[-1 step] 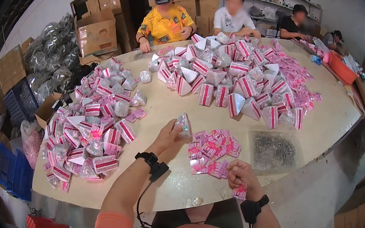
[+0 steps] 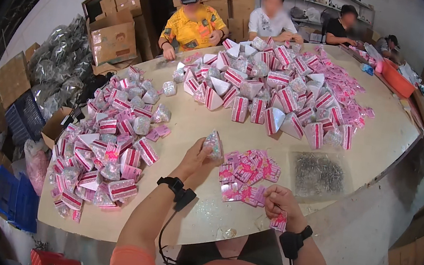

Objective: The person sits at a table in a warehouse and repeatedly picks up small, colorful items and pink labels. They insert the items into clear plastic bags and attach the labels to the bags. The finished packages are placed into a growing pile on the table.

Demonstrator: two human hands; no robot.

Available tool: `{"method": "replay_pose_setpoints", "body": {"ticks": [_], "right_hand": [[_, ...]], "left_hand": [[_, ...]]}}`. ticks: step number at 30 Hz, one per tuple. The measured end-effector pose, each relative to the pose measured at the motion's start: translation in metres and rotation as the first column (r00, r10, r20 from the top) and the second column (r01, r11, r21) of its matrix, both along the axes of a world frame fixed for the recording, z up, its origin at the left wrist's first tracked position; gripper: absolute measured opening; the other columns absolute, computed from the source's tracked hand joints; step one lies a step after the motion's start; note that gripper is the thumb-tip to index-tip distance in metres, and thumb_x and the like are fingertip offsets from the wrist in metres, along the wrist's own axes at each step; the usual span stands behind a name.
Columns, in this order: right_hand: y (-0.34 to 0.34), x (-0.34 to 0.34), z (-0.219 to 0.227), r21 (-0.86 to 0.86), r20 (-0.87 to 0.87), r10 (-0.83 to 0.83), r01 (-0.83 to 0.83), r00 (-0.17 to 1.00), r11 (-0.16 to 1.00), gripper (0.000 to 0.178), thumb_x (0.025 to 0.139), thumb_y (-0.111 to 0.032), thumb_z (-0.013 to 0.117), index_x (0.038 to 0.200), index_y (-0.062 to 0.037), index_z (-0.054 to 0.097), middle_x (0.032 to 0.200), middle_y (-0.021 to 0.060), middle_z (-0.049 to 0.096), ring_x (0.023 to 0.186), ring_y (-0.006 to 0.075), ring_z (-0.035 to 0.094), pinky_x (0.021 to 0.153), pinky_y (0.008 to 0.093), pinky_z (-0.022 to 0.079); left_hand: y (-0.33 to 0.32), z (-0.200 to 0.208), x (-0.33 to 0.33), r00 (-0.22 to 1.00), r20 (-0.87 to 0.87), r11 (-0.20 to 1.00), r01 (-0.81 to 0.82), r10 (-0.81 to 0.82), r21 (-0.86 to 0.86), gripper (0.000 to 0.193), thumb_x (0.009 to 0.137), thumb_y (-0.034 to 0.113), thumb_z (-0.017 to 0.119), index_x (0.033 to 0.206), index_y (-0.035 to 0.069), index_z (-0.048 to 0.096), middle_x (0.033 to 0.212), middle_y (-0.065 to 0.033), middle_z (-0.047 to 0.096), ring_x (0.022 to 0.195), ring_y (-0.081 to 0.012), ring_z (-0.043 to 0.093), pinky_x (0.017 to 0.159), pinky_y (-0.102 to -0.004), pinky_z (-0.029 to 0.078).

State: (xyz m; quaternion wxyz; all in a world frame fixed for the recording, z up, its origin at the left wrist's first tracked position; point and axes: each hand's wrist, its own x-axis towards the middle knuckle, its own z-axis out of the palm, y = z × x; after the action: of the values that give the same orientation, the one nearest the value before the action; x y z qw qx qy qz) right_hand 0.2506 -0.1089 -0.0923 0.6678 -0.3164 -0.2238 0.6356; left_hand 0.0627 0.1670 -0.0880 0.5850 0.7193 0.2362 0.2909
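My left hand (image 2: 195, 158) is closed around a wedge-shaped cake-slice ornament (image 2: 213, 144), its glittery side facing up and tip pointing away. Just right of it, small pink printed cards (image 2: 251, 170) lie in a loose, overlapping pile. At the pile's lower right my right hand (image 2: 284, 202) is closed in a pinch, with a pink card (image 2: 279, 221) hanging below its fingers. Anything else inside those fingers is hidden. Beyond that hand, many thin dark metal pieces (image 2: 318, 174) lie on a flat clear sheet or tray; their exact kind is too small to tell.
A heap of pink-and-white cake-slice ornaments (image 2: 123, 190) covers the table's left side; a larger heap (image 2: 285, 96) fills the far middle, beside scattered pink cards (image 2: 339, 84). Several people sit across the table (image 2: 196, 220). An orange basin (image 2: 397, 78) stands far right.
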Motion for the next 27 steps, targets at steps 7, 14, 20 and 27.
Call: {"method": "replay_pose_setpoints", "body": {"ticks": [7,14,20,27], "right_hand": [[0.001,-0.001,0.002,-0.009,0.019,-0.012,0.013,1.000,1.000,0.011,0.092,-0.010,0.056,0.098,-0.0003,0.057,0.061,0.0034,0.053,0.039,0.0038,0.037,0.036,0.0195,0.032],[-0.001,-0.002,0.004,-0.004,0.017,-0.016,0.016,1.000,1.000,0.013,0.091,-0.012,0.057,0.098,-0.0010,0.058,0.062,0.0025,0.054,0.039,0.0025,0.037,0.037,0.0180,0.032],[-0.003,-0.003,0.007,-0.008,-0.005,-0.026,0.026,1.000,1.000,0.013,0.091,-0.011,0.057,0.098,-0.0006,0.058,0.063,0.0025,0.055,0.041,0.0027,0.038,0.038,0.0184,0.033],[-0.002,-0.003,0.008,-0.027,0.013,-0.026,0.026,1.000,0.999,0.012,0.091,-0.010,0.057,0.099,-0.0006,0.057,0.064,0.0028,0.056,0.041,0.0026,0.038,0.038,0.0185,0.033]], "left_hand": [[-0.026,0.003,0.003,0.995,-0.082,0.993,0.058,-0.049,0.104,0.062,0.080,-0.004,0.060,0.136,0.000,0.034,0.113,-0.0118,0.056,0.096,-0.0158,0.058,0.083,-0.0286,0.049],[0.006,0.029,0.001,0.926,-0.363,0.991,0.125,-0.102,0.040,0.084,0.070,0.000,0.065,0.144,0.003,0.026,0.123,-0.0156,0.050,0.109,-0.0232,0.054,0.090,-0.0323,0.046],[0.019,0.041,0.026,0.950,-0.288,0.978,0.161,-0.117,0.133,0.078,0.073,0.017,0.072,0.142,0.010,0.035,0.123,-0.0105,0.052,0.099,-0.0216,0.058,0.081,-0.0319,0.049],[0.015,0.027,0.028,0.971,-0.209,0.989,0.131,-0.113,0.073,0.047,0.078,0.014,0.070,0.120,0.005,0.052,0.097,-0.0052,0.061,0.082,-0.0132,0.058,0.070,-0.0281,0.050]]}}
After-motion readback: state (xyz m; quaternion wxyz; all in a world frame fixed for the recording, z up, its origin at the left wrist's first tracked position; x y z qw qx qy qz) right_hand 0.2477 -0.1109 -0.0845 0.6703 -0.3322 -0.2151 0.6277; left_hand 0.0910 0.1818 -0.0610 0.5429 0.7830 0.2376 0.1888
